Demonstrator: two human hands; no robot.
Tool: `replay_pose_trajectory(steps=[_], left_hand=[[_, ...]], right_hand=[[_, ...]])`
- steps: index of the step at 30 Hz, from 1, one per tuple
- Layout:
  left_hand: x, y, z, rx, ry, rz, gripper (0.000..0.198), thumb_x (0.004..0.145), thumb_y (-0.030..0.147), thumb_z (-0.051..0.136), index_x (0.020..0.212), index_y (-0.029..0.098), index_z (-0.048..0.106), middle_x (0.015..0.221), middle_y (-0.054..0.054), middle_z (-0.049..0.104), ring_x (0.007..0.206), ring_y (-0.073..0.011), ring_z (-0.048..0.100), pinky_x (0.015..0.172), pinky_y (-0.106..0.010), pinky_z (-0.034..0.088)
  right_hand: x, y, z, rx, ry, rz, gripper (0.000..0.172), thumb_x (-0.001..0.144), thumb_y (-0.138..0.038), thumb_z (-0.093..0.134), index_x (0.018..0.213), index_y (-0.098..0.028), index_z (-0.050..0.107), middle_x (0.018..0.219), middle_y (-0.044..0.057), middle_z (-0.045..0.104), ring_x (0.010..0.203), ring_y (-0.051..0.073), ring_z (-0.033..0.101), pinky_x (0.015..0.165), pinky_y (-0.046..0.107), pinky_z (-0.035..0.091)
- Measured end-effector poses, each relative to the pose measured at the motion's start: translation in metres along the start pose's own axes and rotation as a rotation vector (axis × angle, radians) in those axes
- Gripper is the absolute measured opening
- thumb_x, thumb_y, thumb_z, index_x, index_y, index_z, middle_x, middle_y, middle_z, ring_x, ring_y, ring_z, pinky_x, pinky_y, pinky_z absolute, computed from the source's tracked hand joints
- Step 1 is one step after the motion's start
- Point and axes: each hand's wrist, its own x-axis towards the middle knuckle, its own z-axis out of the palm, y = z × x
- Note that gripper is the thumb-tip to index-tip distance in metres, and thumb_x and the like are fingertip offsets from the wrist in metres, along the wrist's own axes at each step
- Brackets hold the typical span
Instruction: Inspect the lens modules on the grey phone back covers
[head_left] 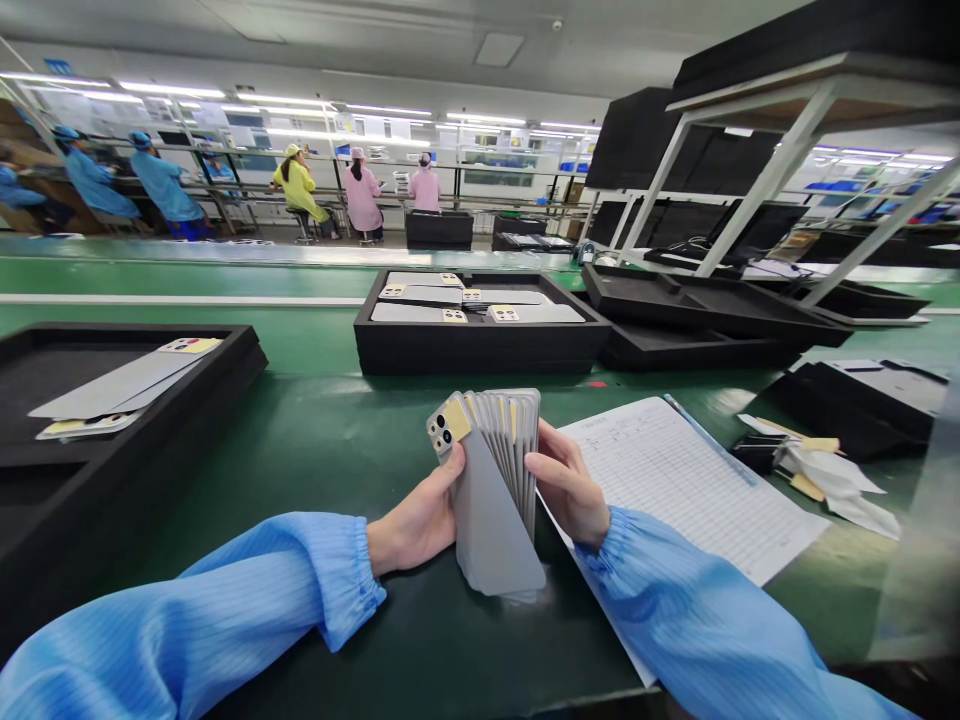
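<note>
the left hand [415, 522] is gripping a fanned stack of grey back covers [499, 520] while the right hand [570, 492], half curled, is bracing the other side, steadying it upright

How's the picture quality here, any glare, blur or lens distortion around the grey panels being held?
Head view: bright, even light from the ceiling strip lights, blown out white; a soft sheen on the green table; the fanned grey panels, left hand and right hand are sharp; wide-angle distortion tilts the white shelf frame; a hazy smear blurs the right edge.
</note>
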Motion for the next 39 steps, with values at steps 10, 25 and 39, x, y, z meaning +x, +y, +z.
replay_pose_trajectory(steps=[10,25,39], left_hand=[[-0.0014,0.0004,-0.0030,0.037,-0.016,-0.088,0.043,0.084,0.046,0.042,0.106,0.013,0.058,0.088,-0.008,0.068,0.086,-0.0189,0.062,0.083,-0.032,0.043],[-0.0003,-0.0012,-0.0011,-0.011,0.169,0.009,0.039,0.079,0.042,0.054,0.107,0.015,0.056,0.094,-0.005,0.068,0.086,-0.0165,0.061,0.083,-0.032,0.048],[-0.0009,-0.0012,0.0032,0.044,0.129,0.045,0.039,0.080,0.043,0.052,0.107,0.015,0.056,0.102,-0.007,0.066,0.092,-0.0181,0.060,0.085,-0.032,0.047]], right_hand=[[0.0005,0.0054,-0.0001,0.253,-0.078,0.115,0.044,0.070,-0.024,0.060,0.113,-0.023,0.053,0.099,0.004,0.066,0.096,0.025,0.060,0.082,0.038,0.046],[0.0052,0.0062,-0.0066,0.141,0.142,0.138,0.029,0.069,-0.018,0.059,0.098,-0.018,0.059,0.093,0.003,0.068,0.095,0.024,0.060,0.087,0.036,0.043],[0.0023,0.0087,-0.0080,0.001,0.086,0.078,0.021,0.076,-0.025,0.058,0.096,-0.018,0.061,0.106,0.004,0.065,0.104,0.025,0.056,0.094,0.040,0.038]])
